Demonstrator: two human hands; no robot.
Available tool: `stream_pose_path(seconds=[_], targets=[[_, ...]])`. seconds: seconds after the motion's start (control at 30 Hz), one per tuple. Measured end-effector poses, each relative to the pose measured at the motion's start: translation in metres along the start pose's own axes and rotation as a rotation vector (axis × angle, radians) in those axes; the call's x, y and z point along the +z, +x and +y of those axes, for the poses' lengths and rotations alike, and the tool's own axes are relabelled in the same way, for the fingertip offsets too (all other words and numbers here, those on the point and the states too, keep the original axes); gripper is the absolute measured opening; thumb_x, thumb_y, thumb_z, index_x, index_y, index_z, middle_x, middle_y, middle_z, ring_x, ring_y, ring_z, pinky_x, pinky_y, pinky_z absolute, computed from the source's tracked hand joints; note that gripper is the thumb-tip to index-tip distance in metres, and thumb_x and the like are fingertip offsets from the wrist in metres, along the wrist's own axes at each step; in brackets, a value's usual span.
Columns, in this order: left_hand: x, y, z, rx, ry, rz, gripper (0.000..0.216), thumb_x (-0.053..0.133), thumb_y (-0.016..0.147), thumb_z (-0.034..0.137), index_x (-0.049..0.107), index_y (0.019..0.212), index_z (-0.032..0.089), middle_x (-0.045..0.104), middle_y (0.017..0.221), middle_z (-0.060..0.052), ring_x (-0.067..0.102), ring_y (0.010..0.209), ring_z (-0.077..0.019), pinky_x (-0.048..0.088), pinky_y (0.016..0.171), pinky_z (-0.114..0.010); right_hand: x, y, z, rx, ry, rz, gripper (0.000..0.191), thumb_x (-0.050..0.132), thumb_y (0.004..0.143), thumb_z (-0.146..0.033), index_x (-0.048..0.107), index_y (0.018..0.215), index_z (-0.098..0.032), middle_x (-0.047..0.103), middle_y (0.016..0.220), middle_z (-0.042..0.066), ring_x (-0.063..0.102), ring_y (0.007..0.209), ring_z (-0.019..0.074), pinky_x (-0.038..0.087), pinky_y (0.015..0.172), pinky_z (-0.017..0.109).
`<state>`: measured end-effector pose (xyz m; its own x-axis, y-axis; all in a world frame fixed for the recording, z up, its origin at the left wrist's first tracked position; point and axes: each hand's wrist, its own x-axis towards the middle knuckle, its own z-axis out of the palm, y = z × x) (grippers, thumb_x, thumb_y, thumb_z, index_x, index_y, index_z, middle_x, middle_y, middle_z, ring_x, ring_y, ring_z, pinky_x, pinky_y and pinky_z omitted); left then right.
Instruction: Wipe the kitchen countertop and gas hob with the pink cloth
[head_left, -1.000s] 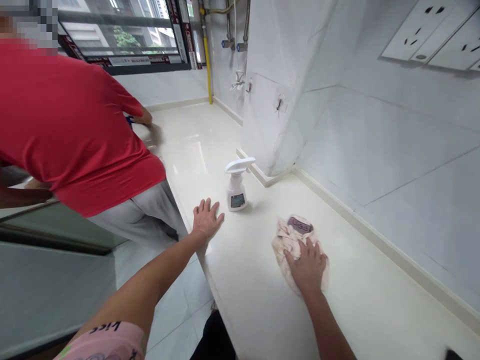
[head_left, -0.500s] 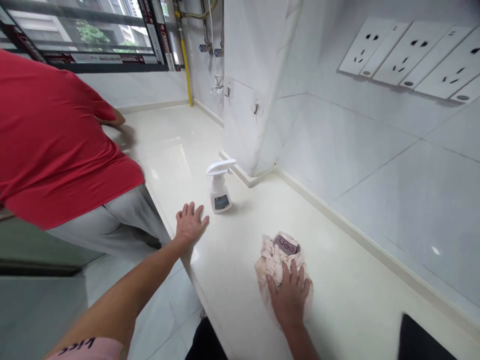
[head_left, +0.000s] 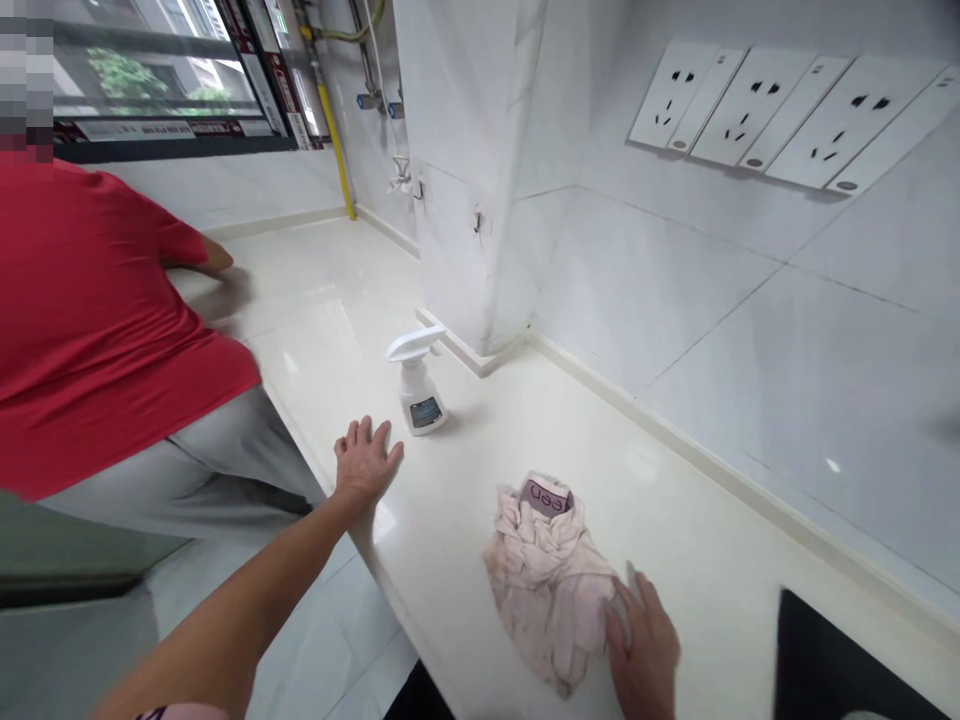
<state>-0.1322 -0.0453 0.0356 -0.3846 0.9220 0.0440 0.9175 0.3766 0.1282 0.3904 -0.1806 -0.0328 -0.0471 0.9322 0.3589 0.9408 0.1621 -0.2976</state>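
A crumpled pale pink cloth [head_left: 551, 590] with a mauve lettered patch lies on the cream countertop [head_left: 450, 560]. My right hand [head_left: 643, 635] is at the cloth's right edge, fingers apart and partly extended, with the thumb side touching the fabric. I cannot see a firm grip on it. Resting palm down near the counter's front edge, my left hand [head_left: 366, 460] has its fingers spread and holds nothing. Just beyond it stands a white spray bottle [head_left: 422, 395] with a dark label, upright and apart from the fingers.
A person in a red shirt [head_left: 112, 320] leans over the counter at the left. A wall corner [head_left: 480, 280] juts out behind the spray bottle. Wall sockets [head_left: 750, 110] are at upper right. A black flat object [head_left: 832, 660] lies at lower right.
My right hand has moved off the top of the cloth to its right edge. The cloth is more spread out toward me. My left hand stays on the counter; the view has shifted right.
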Motion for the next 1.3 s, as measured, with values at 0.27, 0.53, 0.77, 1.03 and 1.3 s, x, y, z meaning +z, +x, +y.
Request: stream_pose_path(seconds=[0.27, 0.53, 0.77, 1.03, 1.3], targets=[[-0.002, 0.002, 0.000, 0.006, 0.052, 0.002, 0.062, 0.039, 0.102, 0.053, 0.053, 0.152, 0.020, 0.037, 0.166, -0.021, 0.028, 0.154, -0.0405, 0.027, 0.120, -0.056, -0.032, -0.049, 0.118, 0.130, -0.284, -0.016, 0.064, 0.031, 0.100, -0.058, 0.035, 0.162, -0.041, 0.048, 0.162, 0.005, 0.049, 0.144, 0.0410, 0.034, 0.113, 0.071], [-0.007, 0.002, -0.002, -0.027, 0.019, 0.003, 0.058, 0.039, 0.103, 0.049, 0.056, 0.149, 0.020, 0.040, 0.165, -0.019, 0.029, 0.155, -0.0372, 0.028, 0.121, -0.055, -0.041, -0.054, 0.127, -0.028, -0.302, -0.012, 0.061, 0.032, 0.100, -0.053, 0.033, 0.160, -0.043, 0.048, 0.161, 0.001, 0.051, 0.144, 0.0360, 0.037, 0.112, 0.066], [0.004, -0.045, 0.054, 0.162, -0.199, -0.033, 0.048, 0.047, 0.098, 0.040, 0.063, 0.141, 0.027, 0.056, 0.154, -0.012, 0.048, 0.145, -0.0338, 0.043, 0.116, -0.052, -0.043, -0.068, 0.131, 0.113, -0.294, -0.020, 0.060, 0.031, 0.101, -0.053, 0.037, 0.159, -0.043, 0.048, 0.161, 0.000, 0.050, 0.144, 0.0341, 0.032, 0.115, 0.069], [0.046, -0.162, 0.177, 0.728, -0.293, -0.230, 0.093, 0.072, 0.079, 0.043, 0.037, 0.164, 0.032, 0.031, 0.172, -0.015, 0.027, 0.158, -0.0455, 0.032, 0.119, -0.067, -0.041, -0.066, 0.131, 0.136, -0.298, -0.005, 0.055, 0.033, 0.100, -0.053, 0.055, 0.150, -0.041, 0.051, 0.158, -0.001, 0.054, 0.142, 0.0331, 0.032, 0.116, 0.067], [0.048, -0.158, 0.201, 0.981, -0.251, -0.285, 0.089, 0.071, 0.079, 0.072, 0.044, 0.159, 0.045, 0.031, 0.172, -0.009, 0.024, 0.157, -0.0491, 0.020, 0.120, -0.078, -0.045, -0.062, 0.123, 0.144, -0.326, 0.003, 0.053, 0.034, 0.100, -0.052, 0.059, 0.146, -0.042, 0.055, 0.154, 0.000, 0.058, 0.137, 0.0323, 0.033, 0.115, 0.065]])
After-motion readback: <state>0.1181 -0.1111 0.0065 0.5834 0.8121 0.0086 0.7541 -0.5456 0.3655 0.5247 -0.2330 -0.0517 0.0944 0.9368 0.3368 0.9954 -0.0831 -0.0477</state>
